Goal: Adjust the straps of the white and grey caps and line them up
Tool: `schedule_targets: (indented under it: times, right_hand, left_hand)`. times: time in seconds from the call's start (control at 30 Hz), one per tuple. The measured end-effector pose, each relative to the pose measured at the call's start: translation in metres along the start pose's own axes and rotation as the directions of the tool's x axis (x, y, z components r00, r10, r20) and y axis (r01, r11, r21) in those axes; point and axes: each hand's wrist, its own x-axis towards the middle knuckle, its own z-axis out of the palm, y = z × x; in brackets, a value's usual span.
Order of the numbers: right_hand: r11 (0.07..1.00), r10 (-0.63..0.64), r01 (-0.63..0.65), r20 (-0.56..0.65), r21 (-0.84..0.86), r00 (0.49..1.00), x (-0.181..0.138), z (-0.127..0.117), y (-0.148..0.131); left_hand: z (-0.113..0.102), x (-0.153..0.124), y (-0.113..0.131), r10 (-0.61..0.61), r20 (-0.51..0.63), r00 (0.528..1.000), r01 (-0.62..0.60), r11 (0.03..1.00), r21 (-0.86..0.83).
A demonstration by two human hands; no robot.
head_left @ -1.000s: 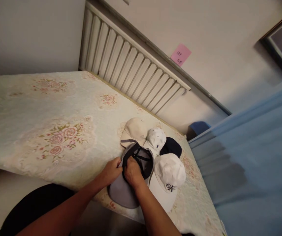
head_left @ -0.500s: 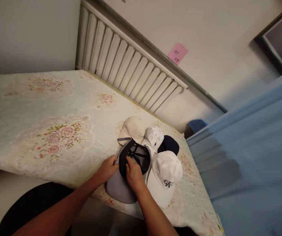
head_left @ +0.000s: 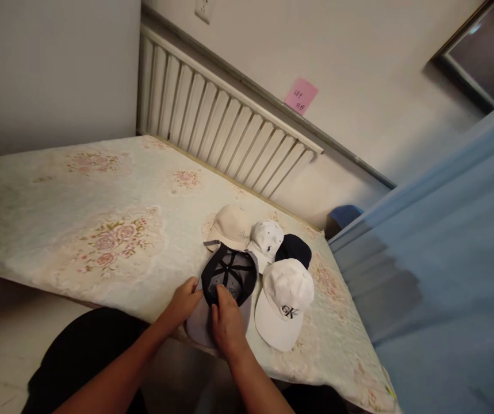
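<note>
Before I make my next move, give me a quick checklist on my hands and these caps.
1. Left hand gripping the gray cap: ok, at its left edge by the brim.
2. Right hand pinching the gray cap: cannot tell; it reaches over the brim into the crown, but its hold is partly hidden.
3. Gray cap's opening facing up: ok, the inside seams show.
4. Lettered white cap clear of the right hand: ok, a gap shows.
5. Beige cap fully in sight: not ok, the gray cap covers part of its brim.
6. Dark cap fully in sight: not ok, partly hidden.
</note>
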Motion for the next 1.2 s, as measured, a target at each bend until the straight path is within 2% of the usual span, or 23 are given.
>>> schedule_targets:
  times: [0.1, 0.2, 0.3, 0.4, 0.5, 0.57, 0.7, 0.8, 0.93, 1.07, 1.2]
  right_hand:
    - [0.997, -0.069, 0.072, -0.112, 0.025, 0.991, -0.016, 0.000, -0.009]
    - [0.986, -0.168, 0.169, -0.075, 0.007, 0.983, -0.032, 0.012, -0.012]
    - [0.993, -0.111, 0.111, 0.005, -0.048, 0.994, -0.038, 0.026, -0.007]
    - [0.996, -0.057, 0.060, 0.045, -0.065, 0.997, -0.033, 0.030, 0.000]
    - [0.999, -0.038, 0.038, 0.033, -0.020, 0.999, -0.027, 0.022, 0.002]
    - [1.000, -0.027, 0.027, -0.018, 0.007, 0.999, -0.027, 0.016, 0.001]
    - [0.995, -0.103, 0.104, -0.093, 0.008, 0.990, -0.038, 0.017, -0.005]
    - [0.990, -0.139, 0.139, -0.060, -0.007, 0.989, -0.047, 0.027, -0.005]
    - [0.992, -0.111, 0.109, -0.030, -0.061, 0.993, -0.044, 0.038, 0.001]
    - [0.992, -0.103, 0.104, 0.016, -0.071, 0.995, -0.033, 0.037, 0.008]
    - [0.993, -0.106, 0.106, 0.011, -0.057, 0.994, -0.031, 0.036, 0.011]
  left_hand:
    - [0.001, -0.011, 0.003, -0.004, -0.019, 1.000, 0.004, 1.000, 0.004]
    - [0.003, -0.021, 0.007, -0.007, -0.030, 1.000, 0.007, 1.000, 0.009]
    - [0.003, -0.027, 0.010, 0.002, -0.035, 0.999, -0.001, 1.000, 0.014]
    - [0.002, -0.029, 0.008, 0.014, -0.029, 0.999, -0.014, 1.000, 0.021]
    - [0.002, -0.028, 0.004, 0.017, -0.024, 1.000, -0.016, 1.000, 0.023]
    - [0.003, -0.026, 0.002, 0.019, -0.022, 1.000, -0.019, 1.000, 0.018]
    - [0.004, -0.025, -0.001, 0.026, -0.030, 0.999, -0.025, 1.000, 0.008]
    - [0.005, -0.024, -0.001, 0.034, -0.035, 0.999, -0.034, 0.999, 0.002]
    - [0.006, -0.024, -0.003, 0.036, -0.037, 0.999, -0.036, 0.999, 0.007]
    - [0.005, -0.023, -0.002, 0.019, -0.036, 0.999, -0.017, 0.999, 0.042]
    - [0.006, -0.021, 0.000, -0.027, -0.047, 0.999, 0.032, 0.994, 0.107]
